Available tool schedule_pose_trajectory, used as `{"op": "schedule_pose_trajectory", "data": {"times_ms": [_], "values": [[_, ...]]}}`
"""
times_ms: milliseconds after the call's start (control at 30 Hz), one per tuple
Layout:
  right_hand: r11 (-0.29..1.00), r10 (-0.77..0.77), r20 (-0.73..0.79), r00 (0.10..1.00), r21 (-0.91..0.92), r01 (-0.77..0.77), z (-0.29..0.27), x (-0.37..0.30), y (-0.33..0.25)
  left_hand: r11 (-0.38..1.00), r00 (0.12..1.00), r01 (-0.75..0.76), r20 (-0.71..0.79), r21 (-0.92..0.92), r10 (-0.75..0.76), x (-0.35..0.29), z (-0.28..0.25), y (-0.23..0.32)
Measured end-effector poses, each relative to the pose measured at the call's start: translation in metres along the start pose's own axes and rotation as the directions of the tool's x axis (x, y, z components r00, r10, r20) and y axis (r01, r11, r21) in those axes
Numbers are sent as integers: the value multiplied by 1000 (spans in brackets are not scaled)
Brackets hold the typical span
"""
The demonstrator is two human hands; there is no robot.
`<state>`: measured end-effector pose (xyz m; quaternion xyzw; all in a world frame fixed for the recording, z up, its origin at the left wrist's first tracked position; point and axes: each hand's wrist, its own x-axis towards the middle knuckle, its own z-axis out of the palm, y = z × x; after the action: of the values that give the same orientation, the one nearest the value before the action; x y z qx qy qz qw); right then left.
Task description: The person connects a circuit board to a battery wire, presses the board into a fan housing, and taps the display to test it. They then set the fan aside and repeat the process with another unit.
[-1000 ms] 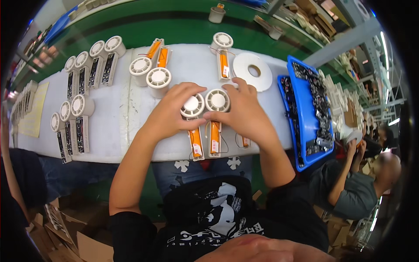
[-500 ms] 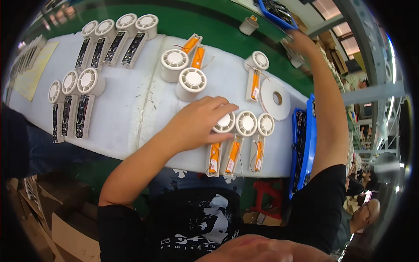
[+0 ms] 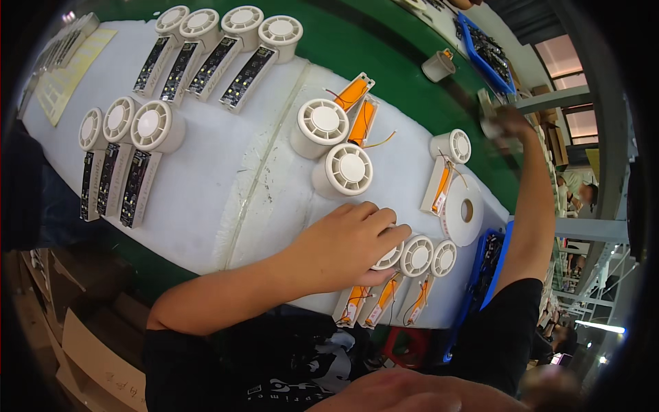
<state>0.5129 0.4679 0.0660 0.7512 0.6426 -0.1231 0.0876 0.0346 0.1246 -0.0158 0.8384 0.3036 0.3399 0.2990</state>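
while left hand [image 3: 347, 247] covers it, fan unit [image 3: 371, 285] points toward the person.

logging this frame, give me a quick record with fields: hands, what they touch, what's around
left hand: palm down on a white round fan unit at the near edge of the white pad
right hand: stretched far out over the green belt, on a small white part, blurred
beside left hand: two more fan units, with orange strips
middle of pad: two fan units, tape roll
far left: rows of units with dark boards
right: blue tray
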Motion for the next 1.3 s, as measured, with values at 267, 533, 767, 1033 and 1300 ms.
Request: {"op": "schedule_pose_trajectory", "data": {"times_ms": [267,533,767,1033,1300], "values": [[995,-94,32,995,-42,95,14,17,-182,1000,1000,16,-23,21,-16,0,-4,-6],[903,-417,-252,873,-226,366,67,38,-226,999,999,27,-22,36,-26,-1,-3,-7],[912,-409,-332,850,-180,368,64,23,-218,999,999,-19,-46,33,21,0,3,-11],[890,-436,-214,874,40,454,52,-47,-235,999,999,-35,-24,9,35,-2,4,-19],[794,-607,-133,783,-60,605,49,-222,-268,999,999,-40,-18,-31,40,-1,-1,-18]]}}
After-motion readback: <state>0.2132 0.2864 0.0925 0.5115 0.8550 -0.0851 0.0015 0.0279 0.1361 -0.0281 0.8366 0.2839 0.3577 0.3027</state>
